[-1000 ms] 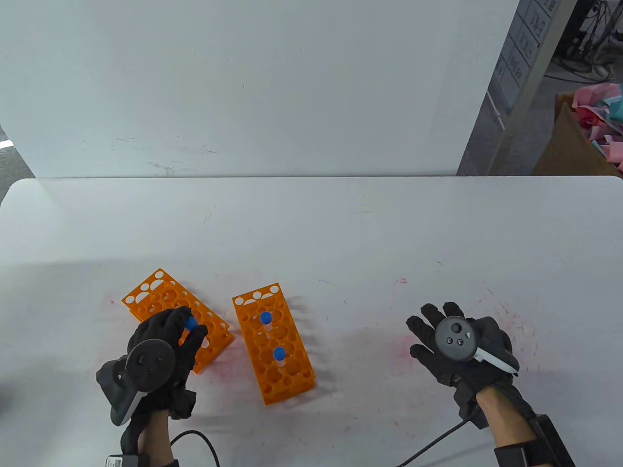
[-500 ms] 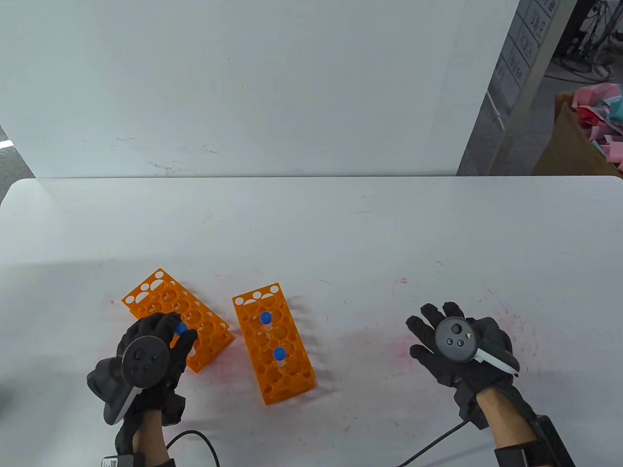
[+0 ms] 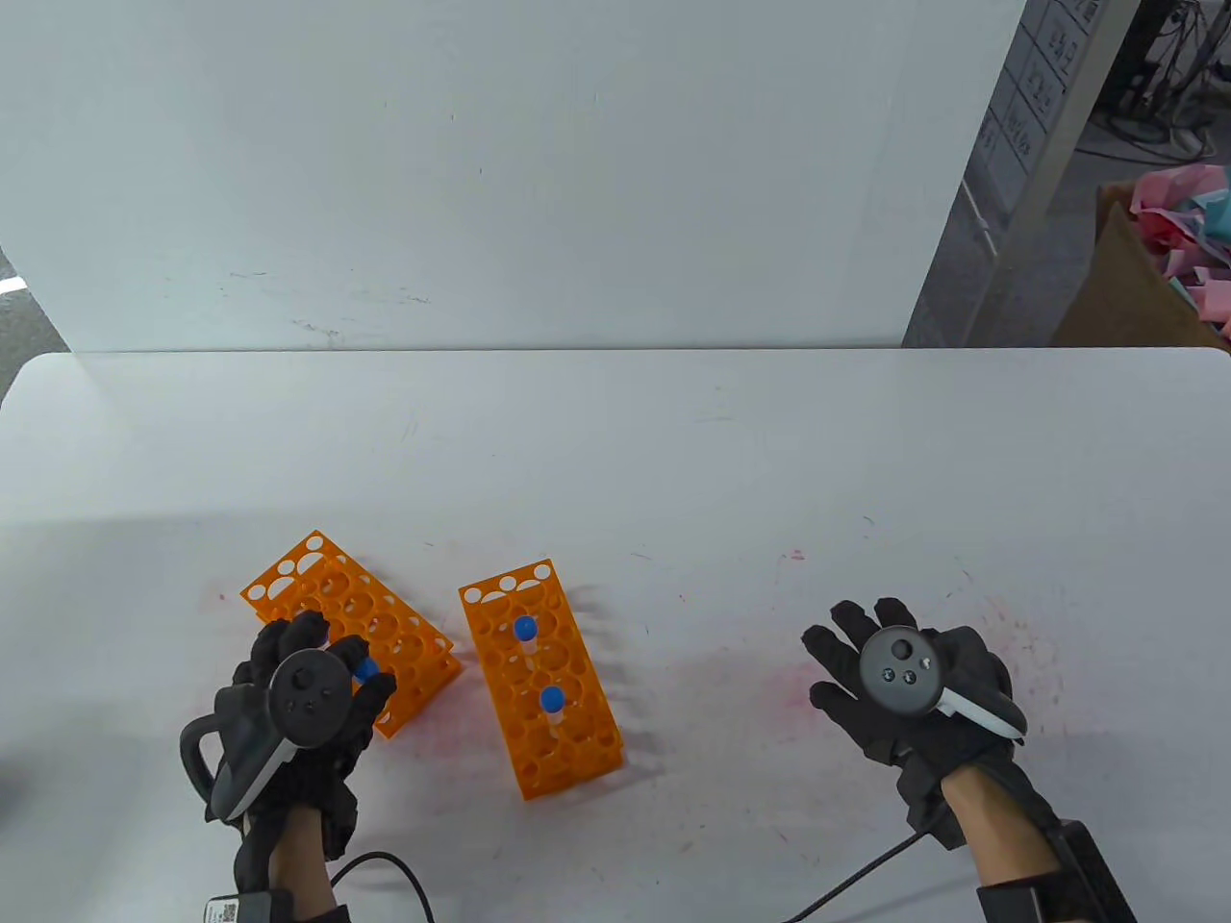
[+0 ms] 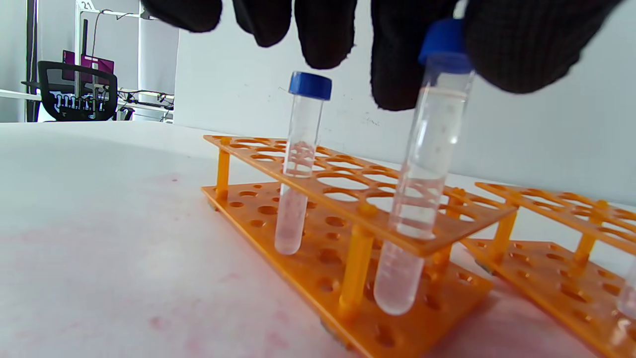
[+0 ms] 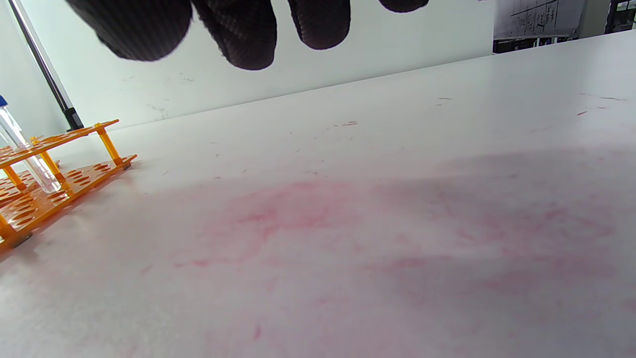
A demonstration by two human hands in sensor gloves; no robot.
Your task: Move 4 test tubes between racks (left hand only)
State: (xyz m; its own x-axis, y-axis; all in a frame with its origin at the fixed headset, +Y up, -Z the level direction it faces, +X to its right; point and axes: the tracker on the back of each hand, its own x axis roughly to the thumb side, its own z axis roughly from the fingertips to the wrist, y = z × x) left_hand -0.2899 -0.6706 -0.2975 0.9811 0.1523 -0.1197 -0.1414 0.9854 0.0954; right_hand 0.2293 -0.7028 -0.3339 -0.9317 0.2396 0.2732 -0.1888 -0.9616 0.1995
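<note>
In the table view, the left hand (image 3: 308, 697) is seen nearest, its fingers closed on the blue cap of a test tube (image 3: 364, 670) at the near end of the left rack (image 3: 288, 582). The tube is shown standing in a hole of that rack, its lower end close to the bottom plate; whether it is being lowered in or drawn out cannot be told. The right hand (image 3: 899, 673) is laid open on the desk (image 3: 673, 452), well apart from both racks and gripping nothing. Farther in, two capped tubes (image 3: 525, 630) are seen upright in the middle rack (image 3: 577, 740).

Which rack is the source cannot be told. By judgement the transfer is about half done, with two tubes in each rack.

The second tube (image 4: 303, 159) in the left rack is shown only in the left wrist view; from above it is hidden under the hand. The pinch on the cap (image 4: 444, 42) is plain there too. Only the table view shows both racks whole.
</note>
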